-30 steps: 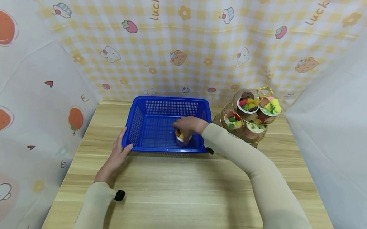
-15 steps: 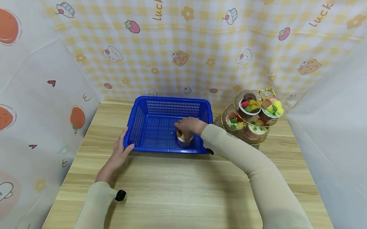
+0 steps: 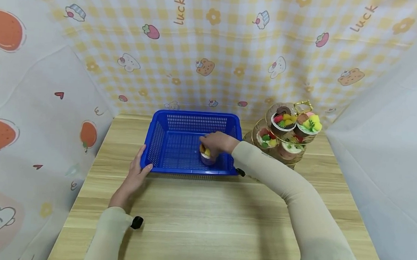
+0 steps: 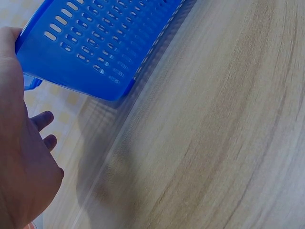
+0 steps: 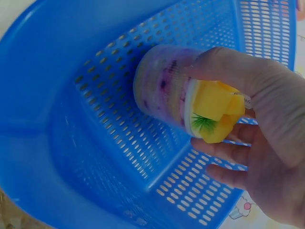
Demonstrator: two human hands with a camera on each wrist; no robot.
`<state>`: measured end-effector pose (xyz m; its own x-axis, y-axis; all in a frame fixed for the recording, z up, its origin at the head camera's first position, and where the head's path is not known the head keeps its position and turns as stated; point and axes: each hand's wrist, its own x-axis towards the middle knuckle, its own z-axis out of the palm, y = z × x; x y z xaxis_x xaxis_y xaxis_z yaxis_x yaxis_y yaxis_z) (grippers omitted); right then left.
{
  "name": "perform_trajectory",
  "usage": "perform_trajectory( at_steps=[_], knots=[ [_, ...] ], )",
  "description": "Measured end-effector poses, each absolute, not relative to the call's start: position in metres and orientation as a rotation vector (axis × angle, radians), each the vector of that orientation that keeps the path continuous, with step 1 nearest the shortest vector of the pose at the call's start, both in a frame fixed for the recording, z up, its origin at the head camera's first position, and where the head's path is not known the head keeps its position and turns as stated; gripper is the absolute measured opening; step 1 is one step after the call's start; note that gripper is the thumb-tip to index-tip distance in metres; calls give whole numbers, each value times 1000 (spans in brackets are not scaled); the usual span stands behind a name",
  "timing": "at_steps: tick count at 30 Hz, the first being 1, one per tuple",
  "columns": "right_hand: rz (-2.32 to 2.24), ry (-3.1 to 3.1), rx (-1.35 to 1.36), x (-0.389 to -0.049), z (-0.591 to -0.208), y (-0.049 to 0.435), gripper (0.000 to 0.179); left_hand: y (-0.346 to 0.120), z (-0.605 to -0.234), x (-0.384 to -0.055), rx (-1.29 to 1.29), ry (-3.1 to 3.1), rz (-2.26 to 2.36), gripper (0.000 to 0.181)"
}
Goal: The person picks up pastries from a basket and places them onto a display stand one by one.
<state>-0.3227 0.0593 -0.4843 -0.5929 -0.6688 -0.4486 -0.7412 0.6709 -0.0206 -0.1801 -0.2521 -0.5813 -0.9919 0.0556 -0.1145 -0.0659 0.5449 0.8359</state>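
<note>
A blue plastic basket (image 3: 190,172) with slotted walls stands on the wooden table. At its front left corner my left hand (image 3: 135,176) holds the rim, thumb in front and fingers along the left side. Inside, near the front right, is a dessert cup (image 5: 164,86) with a purple-streaked clear body and yellow fruit-like cubes on top. My right hand (image 3: 219,142) reaches in from the right and grips the cup, thumb on one side and fingers on the other. The right wrist view shows the thumb near the cup's white rim; the hand hides part of the topping in the head view.
Right of the basket stands a gold-rimmed tiered stand (image 3: 292,142) carrying several dessert cups. A yellow checked cloth (image 3: 230,46) hangs behind the table (image 3: 186,222), and white printed sheets rise on both sides.
My right hand has shifted slightly to the right and up at the dessert cup, uncovering more of it. The left hand stays at the basket's corner. The head view has shifted slightly.
</note>
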Motion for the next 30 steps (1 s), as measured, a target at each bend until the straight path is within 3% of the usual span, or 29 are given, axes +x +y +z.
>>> perform_trajectory(
  at_steps=[18, 30],
  knots=[
    [-551, 2506, -1076, -328, -443, 75, 74, -252, -583, -180, 0, 2666, 1432, 75],
    [-982, 2593, -889, -303, -442, 101, 74, -251, -583, -181, -16, 2645, 1433, 75]
  ],
)
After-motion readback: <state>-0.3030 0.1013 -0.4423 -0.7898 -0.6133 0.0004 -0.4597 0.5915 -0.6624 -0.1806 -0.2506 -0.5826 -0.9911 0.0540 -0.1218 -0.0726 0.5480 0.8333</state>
